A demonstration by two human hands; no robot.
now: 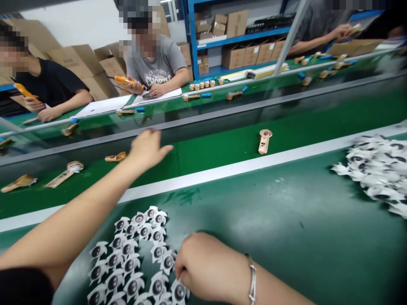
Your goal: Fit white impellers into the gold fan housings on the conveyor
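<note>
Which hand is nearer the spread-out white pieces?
Right. The right hand is at their right edge, beside the nearest white pieces; the left hand is farther off, out over the green belt beyond them.

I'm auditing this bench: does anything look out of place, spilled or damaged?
A small dark mark on the green table, apart from the white parts, looks odd; dirt or scrap, I can't tell. The heap at right is jumbled, while those by the right hand lie spread out.
</note>
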